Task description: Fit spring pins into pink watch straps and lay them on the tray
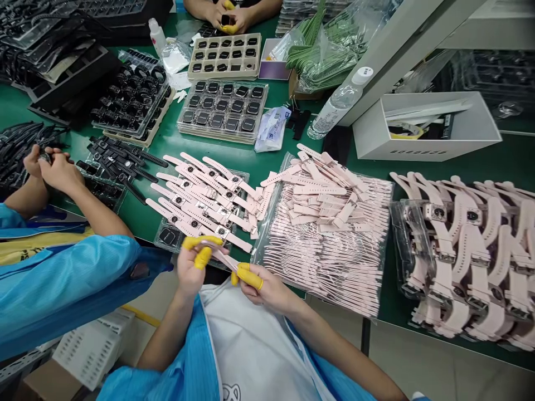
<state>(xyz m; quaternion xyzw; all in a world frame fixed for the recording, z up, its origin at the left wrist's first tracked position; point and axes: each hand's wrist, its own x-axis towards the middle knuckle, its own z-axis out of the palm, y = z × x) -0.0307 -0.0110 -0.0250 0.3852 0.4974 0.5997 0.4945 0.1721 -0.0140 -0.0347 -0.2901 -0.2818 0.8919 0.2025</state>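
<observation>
Between my two hands a pink watch strap (224, 257) stretches at a slant, close to the table's near edge. My left hand (192, 266), with yellow finger cots, is closed on its upper left end. Yellow cots also cover fingers of my right hand (264, 285), which pinches the lower right end. Whether a watch case is attached is hidden by my fingers. Just beyond lie rows of pink-strapped watches (196, 203) on a clear tray, where a bare black watch face (168, 236) shows. Loose pink straps (321, 189) are heaped on a bag of neatly stacked straps (326, 262).
Draped pink watches (460, 250) fill the right end. Trays of black watch faces (223, 111), a water bottle (340, 103) and a white box (426, 128) stand behind. Co-workers' hands (58, 167) work at left, another person's hands (228, 18) at the far side.
</observation>
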